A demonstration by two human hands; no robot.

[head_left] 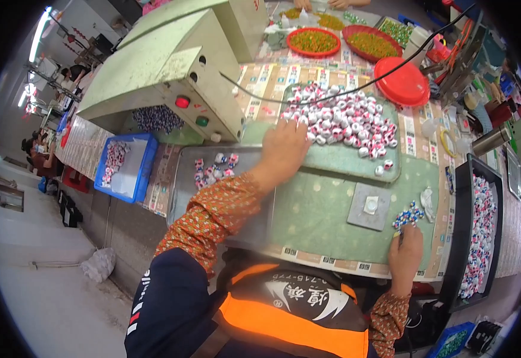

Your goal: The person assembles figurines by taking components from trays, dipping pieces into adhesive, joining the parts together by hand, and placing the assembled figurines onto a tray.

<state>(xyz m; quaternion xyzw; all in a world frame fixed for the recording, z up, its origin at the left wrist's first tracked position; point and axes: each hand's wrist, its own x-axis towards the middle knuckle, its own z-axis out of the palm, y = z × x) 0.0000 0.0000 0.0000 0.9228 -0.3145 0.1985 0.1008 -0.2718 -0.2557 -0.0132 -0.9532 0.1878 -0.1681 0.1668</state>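
Observation:
At the near left edge of a pile of small white, pink and black balls (pixel 347 119) is my left hand (pixel 285 149), fingers bent down among them. Whether a ball is between those fingers is hidden. The pile lies on a greenish tray (pixel 332 164). My right hand (pixel 406 250) is closed around a small dark thing with a yellowish part (pixel 398 237), too small to name. Just beyond it lies a little heap of blue and white pieces (pixel 408 215). Between the hands, a grey square plate (pixel 369 207) carries a small pale block (pixel 371 204).
A pale green machine (pixel 171 71) with red and green buttons stands at left. Below it are a blue bin (pixel 151 170) and a metal tray (pixel 180 197) with balls. A long black tray (pixel 458 262) of balls stands right. A black cable (pixel 332 98) crosses above; a person's hands (pixel 339 3) are far off.

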